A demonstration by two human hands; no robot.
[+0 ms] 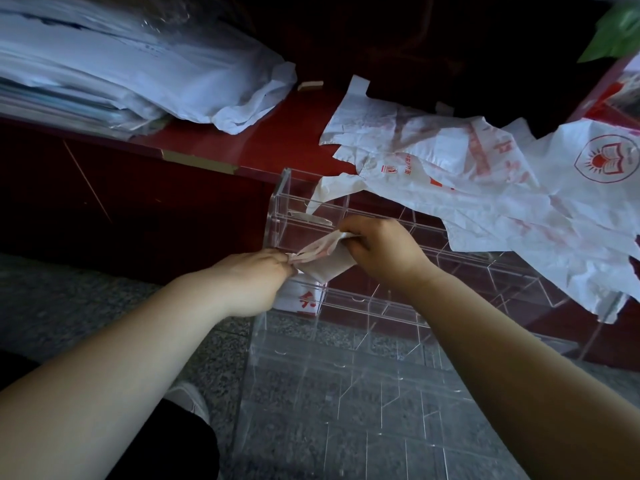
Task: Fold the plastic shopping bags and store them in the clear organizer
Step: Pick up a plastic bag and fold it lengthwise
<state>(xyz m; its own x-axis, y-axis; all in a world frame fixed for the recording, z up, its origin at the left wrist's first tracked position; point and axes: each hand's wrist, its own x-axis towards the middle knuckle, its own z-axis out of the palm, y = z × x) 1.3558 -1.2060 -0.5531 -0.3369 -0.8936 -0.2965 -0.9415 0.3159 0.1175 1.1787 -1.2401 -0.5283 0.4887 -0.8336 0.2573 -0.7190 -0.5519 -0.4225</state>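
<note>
Folded bag (pixel 330 268), held over the clear organizer (pixel 275 213): left hand (pixel 263 282) pinches one end, right hand (pixel 384 251) grips the other. Slick plastic may spring open if either pinch loosens.

The folded bag (pixel 322 261) at the centre is white with faded red print. Toward 2 o'clock, the loose shopping bags (pixel 485 195) are crinkled white with red lettering and stripes. One carries a red shield emblem (pixel 606 159) of an open book over a sun.

The organizer (pixel 363 303) is colourless and see-through. A stored bag (pixel 304 299) inside it is white with a red character.

The table (pixel 277 140) is glossy dark red with a brass-coloured trim strip (pixel 199 162). At 11 o'clock, a heap of bags (pixel 138 64) is bluish white. The floor (pixel 86 306) is grey speckled stone, and the leaf (pixel 616 32) at 1 o'clock is green.
</note>
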